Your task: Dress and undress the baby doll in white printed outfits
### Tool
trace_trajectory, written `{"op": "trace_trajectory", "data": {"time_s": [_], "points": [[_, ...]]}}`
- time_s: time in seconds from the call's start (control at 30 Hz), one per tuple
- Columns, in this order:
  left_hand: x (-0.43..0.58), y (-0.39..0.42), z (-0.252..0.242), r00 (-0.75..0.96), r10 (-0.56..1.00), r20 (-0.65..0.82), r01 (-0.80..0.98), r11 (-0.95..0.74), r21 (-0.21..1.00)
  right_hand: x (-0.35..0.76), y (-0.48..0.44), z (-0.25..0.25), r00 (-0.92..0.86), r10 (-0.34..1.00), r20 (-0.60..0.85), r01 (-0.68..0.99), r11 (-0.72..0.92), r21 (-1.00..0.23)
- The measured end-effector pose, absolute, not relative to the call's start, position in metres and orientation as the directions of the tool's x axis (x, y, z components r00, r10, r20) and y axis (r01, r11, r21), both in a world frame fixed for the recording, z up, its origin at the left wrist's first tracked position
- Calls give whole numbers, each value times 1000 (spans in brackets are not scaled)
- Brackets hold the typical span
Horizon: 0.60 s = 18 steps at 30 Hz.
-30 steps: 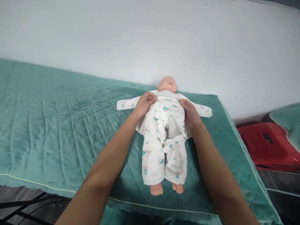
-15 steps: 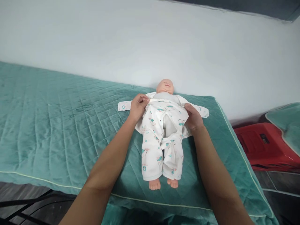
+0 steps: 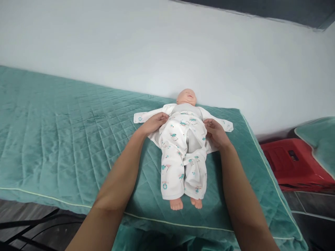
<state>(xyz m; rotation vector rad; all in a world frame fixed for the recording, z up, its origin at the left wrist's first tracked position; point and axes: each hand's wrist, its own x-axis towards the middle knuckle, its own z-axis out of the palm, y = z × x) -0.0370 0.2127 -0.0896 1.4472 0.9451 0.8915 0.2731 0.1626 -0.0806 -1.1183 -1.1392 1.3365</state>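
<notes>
On its back lies a baby doll [image 3: 186, 96] with a bare head and feet. It wears white printed split-crotch pants [image 3: 172, 153] pulled high over its belly. A white long-sleeved baby shirt [image 3: 149, 115] is spread open beneath, its sleeves stretched out to both sides. My left hand [image 3: 157, 122] has its fingertips pinched together at the waist edge of the pants on the left. At the opposite side, my right hand [image 3: 215, 132] has curled fingers against the pants' waist; its fingertips are partly hidden by the cloth.
A green quilted cover [image 3: 78, 139] with pale piping spreads over the bed, against a white wall [image 3: 146, 48]. To the right stands a red plastic stool [image 3: 290, 160] beside more green cloth [image 3: 319, 139]. Black metal bars [image 3: 28, 226] show at lower left.
The waistband, lifted and stretched before, now lies closer around the doll's body. My hands have come in nearer its sides, and the view has shifted slightly.
</notes>
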Motion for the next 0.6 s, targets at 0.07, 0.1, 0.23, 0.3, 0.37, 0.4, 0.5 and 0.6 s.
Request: {"op": "trace_trajectory", "data": {"time_s": [0.07, 0.1, 0.23, 0.3, 0.37, 0.4, 0.5, 0.6], "points": [[-43, 211, -87, 457, 889, -15, 85, -27, 996, 277, 159, -78, -91, 995, -45, -93, -54, -994], [-45, 210, -85, 487, 873, -24, 86, -21, 996, 278, 158, -77, -102, 993, -56, -74, -64, -995], [-49, 208, -80, 556, 831, -33, 94, -24, 995, 280, 158, -74, -72, 993, -89, 37, -87, -996], [-49, 209, -80, 554, 832, -28, 106, -38, 994, 279, 160, -76, -31, 996, -84, 128, -79, -989], [-48, 212, -83, 536, 844, -11, 117, -61, 991, 277, 163, -79, 17, 998, -64, 240, -66, -969], [-47, 214, -85, 521, 854, 1, 123, -77, 989, 275, 165, -80, 46, 998, -40, 308, -52, -950], [-43, 218, -91, 444, 895, 43, 183, -138, 973, 272, 169, -83, 145, 984, 99, 534, 6, -845], [-36, 218, -93, 312, 944, 107, 339, -215, 916, 269, 171, -83, 191, 965, 181, 663, 9, -749]]}}
